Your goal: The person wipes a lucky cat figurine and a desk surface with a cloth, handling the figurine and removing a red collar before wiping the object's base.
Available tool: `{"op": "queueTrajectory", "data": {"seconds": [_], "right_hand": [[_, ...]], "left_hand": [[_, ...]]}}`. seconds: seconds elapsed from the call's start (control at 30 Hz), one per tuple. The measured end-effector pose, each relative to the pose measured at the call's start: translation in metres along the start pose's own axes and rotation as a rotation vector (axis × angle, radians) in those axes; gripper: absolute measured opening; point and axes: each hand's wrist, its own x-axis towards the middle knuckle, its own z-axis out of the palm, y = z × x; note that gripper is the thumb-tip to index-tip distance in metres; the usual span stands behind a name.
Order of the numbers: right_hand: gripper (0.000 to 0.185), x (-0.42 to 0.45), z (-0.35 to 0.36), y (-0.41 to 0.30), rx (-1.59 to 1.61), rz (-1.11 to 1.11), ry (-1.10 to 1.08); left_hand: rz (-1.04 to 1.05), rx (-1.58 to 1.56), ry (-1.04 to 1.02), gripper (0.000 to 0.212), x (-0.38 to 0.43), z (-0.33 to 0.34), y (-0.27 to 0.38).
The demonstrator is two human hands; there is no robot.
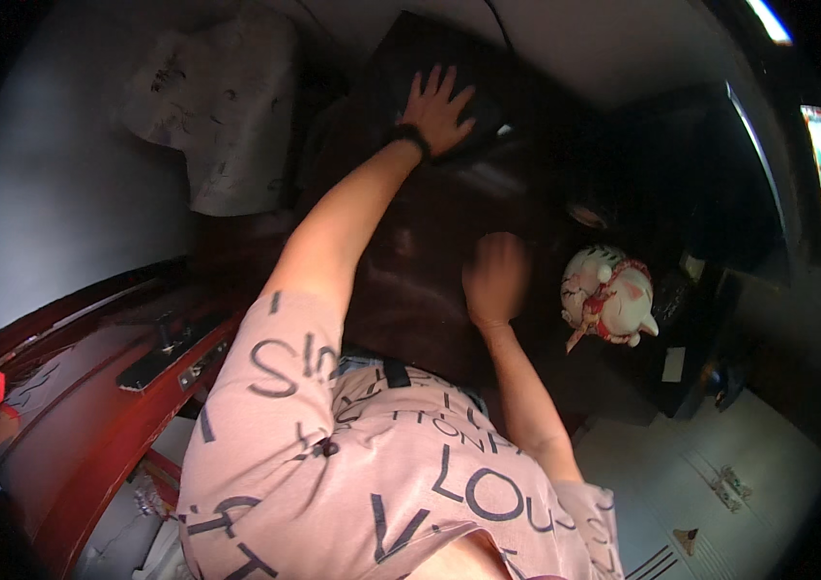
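Observation:
My left hand (439,112) reaches far forward over a dark glossy tabletop (410,290). Its fingers are spread, and a black band (410,138) circles the wrist. No object shows in it; whether the palm presses on the surface is hard to tell in the dimness. Closer to my body, my right hand (497,279) is blurred over the same tabletop, its fingers close together. I cannot see what, if anything, lies beneath it. To its right sits a white ceramic cat figurine (607,296) with a red collar, apart from the hand.
A pale cloth cover (236,109) drapes over something at the far left. Along the left runs a red wooden door (106,435) with a dark handle plate (164,362). A black cable (499,25) hangs at the back. A white cabinet (736,464) stands at the lower right.

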Motion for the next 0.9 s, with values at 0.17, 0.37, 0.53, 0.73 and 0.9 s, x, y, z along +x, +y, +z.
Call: {"op": "queueTrajectory", "data": {"seconds": [0.17,0.37,0.53,0.73,0.9], "right_hand": [[0.063,-0.003,0.005,0.004,0.016,-0.005,-0.019],[0.044,0.002,0.018,0.007,0.155,-0.021,0.104],[0.035,0.034,-0.033,-0.036,0.666,-0.143,0.505],[0.059,0.083,-0.012,-0.088,0.421,-0.300,0.202],[0.058,0.185,-0.044,-0.083,0.153,-0.420,0.267]], "left_hand": [[-0.075,0.048,-0.003,0.062,0.035,0.012,0.034],[0.372,-0.190,-0.187,0.061,-0.111,-0.022,0.075],[0.083,-0.322,-0.183,0.060,-0.153,-0.043,0.038],[0.117,-0.165,-0.024,0.053,-0.130,-0.038,-0.011],[-0.022,-0.099,0.012,0.051,-0.054,-0.022,-0.039]]}}
